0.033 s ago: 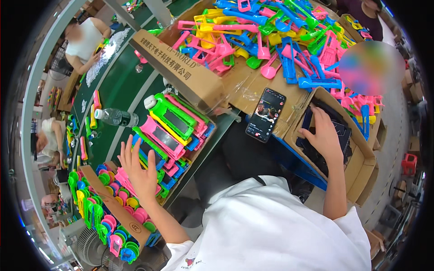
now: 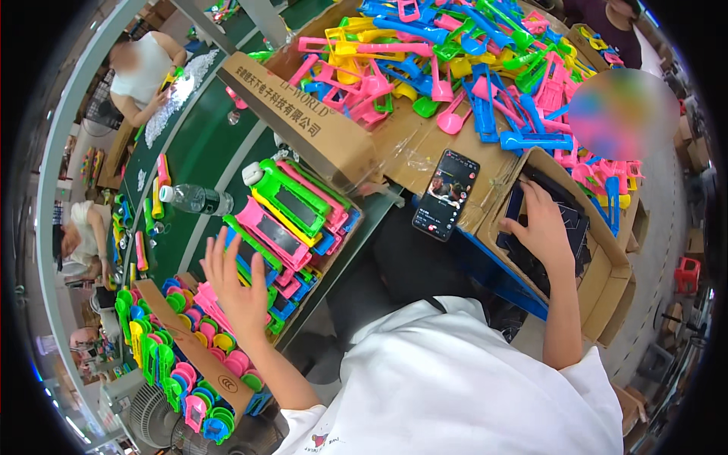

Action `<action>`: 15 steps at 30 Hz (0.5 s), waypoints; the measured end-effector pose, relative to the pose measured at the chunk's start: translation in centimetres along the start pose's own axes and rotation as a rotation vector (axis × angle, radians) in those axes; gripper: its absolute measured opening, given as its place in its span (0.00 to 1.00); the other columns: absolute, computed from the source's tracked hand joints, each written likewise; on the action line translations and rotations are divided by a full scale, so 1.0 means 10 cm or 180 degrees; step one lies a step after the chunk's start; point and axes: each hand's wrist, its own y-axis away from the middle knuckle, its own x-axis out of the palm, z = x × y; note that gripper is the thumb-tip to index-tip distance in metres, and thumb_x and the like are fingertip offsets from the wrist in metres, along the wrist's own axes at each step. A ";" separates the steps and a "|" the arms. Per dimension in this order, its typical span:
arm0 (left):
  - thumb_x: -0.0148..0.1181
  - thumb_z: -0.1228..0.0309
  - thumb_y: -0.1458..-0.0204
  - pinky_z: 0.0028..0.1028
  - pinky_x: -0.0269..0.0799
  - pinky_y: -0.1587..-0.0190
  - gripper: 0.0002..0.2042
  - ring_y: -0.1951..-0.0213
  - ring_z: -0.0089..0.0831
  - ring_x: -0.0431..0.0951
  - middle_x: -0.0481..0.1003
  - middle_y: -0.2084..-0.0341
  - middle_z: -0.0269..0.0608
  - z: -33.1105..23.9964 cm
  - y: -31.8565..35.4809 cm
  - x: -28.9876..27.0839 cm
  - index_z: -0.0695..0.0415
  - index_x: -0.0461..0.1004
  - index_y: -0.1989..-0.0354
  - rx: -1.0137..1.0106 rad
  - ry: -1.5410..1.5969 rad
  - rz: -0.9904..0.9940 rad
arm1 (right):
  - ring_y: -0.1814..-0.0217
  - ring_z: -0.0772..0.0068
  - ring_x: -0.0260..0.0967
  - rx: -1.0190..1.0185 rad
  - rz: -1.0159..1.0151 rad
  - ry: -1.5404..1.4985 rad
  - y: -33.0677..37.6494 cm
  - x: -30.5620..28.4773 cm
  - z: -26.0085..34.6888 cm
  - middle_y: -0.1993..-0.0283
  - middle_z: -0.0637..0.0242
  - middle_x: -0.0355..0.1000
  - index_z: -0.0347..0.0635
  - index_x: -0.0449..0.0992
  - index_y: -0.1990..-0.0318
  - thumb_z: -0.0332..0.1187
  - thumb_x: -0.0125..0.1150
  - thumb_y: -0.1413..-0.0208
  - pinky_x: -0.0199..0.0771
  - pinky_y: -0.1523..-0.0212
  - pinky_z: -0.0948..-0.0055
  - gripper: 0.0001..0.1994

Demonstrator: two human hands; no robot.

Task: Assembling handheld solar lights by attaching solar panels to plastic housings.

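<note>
My left hand point(image 2: 241, 292) hovers with its fingers spread, beside rows of pink, green, blue and yellow plastic frames point(image 2: 277, 235). Some of these frames have dark panels set in them. It holds nothing that I can see. My right hand point(image 2: 547, 227) reaches into an open cardboard box point(image 2: 613, 284), fingers stretched and thumb apart. Beneath its fingertips lie thin dark flat panels point(image 2: 574, 216). Whether the fingertips touch a panel is hard to see.
A phone point(image 2: 446, 195) with a lit screen lies on cardboard between my hands. Beyond it rises a heap of coloured plastic parts point(image 2: 462, 45). A water bottle point(image 2: 197, 199) lies on the green conveyor point(image 2: 201, 250). At lower left are rounded coloured parts point(image 2: 178, 375). Other people sit across the conveyor.
My left hand has shifted slightly to the right, fingers still spread. My right hand stays in the box, nearly unmoved.
</note>
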 end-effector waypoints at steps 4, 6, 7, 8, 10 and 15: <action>0.65 0.74 0.43 0.41 0.66 0.34 0.17 0.38 0.45 0.74 0.77 0.43 0.46 -0.73 -0.13 0.01 0.58 0.78 0.45 0.0108 0.1876 0.0344 | 0.35 0.48 0.65 0.0023 0.0156 -0.0027 -0.06 -0.03 -0.03 0.39 0.56 0.69 0.35 0.69 0.36 0.38 0.81 0.61 0.66 0.34 0.51 0.41; 0.63 0.75 0.42 0.36 0.69 0.37 0.16 0.42 0.43 0.77 0.79 0.46 0.47 -1.14 -0.24 0.15 0.59 0.78 0.45 0.0518 0.2655 0.0892 | 0.35 0.49 0.66 0.0239 0.0418 -0.0098 -0.09 -0.04 -0.08 0.38 0.57 0.68 0.35 0.70 0.37 0.37 0.82 0.64 0.67 0.34 0.51 0.42; 0.63 0.76 0.42 0.35 0.69 0.38 0.16 0.41 0.44 0.77 0.78 0.46 0.48 -1.34 -0.32 0.25 0.60 0.78 0.44 0.0782 0.2867 0.1205 | 0.35 0.49 0.66 0.0214 0.0403 -0.0112 -0.11 -0.06 -0.07 0.38 0.57 0.68 0.35 0.70 0.37 0.37 0.82 0.64 0.67 0.34 0.51 0.42; 0.62 0.75 0.41 0.35 0.70 0.38 0.16 0.43 0.45 0.77 0.78 0.47 0.49 -1.54 -0.41 0.44 0.60 0.77 0.44 0.0935 0.3054 0.1346 | 0.36 0.49 0.66 0.0238 0.0374 -0.0179 -0.11 -0.07 -0.06 0.40 0.57 0.68 0.36 0.71 0.38 0.35 0.83 0.65 0.67 0.35 0.52 0.42; 0.60 0.74 0.39 0.36 0.70 0.39 0.17 0.43 0.49 0.76 0.76 0.46 0.52 -1.85 -0.66 0.88 0.61 0.75 0.42 0.1113 0.3333 0.1506 | 0.36 0.49 0.66 0.0226 0.0338 -0.0264 -0.12 -0.12 0.00 0.41 0.57 0.68 0.37 0.71 0.38 0.34 0.83 0.65 0.68 0.35 0.53 0.42; 0.55 0.77 0.42 0.48 0.70 0.39 0.19 0.41 0.58 0.71 0.71 0.43 0.62 -2.29 -1.35 2.28 0.70 0.69 0.41 0.0751 0.1902 0.0453 | 0.57 0.64 0.69 0.0591 0.0114 -0.1587 -0.16 -0.19 0.04 0.55 0.63 0.66 0.37 0.73 0.48 0.22 0.81 0.65 0.74 0.53 0.68 0.32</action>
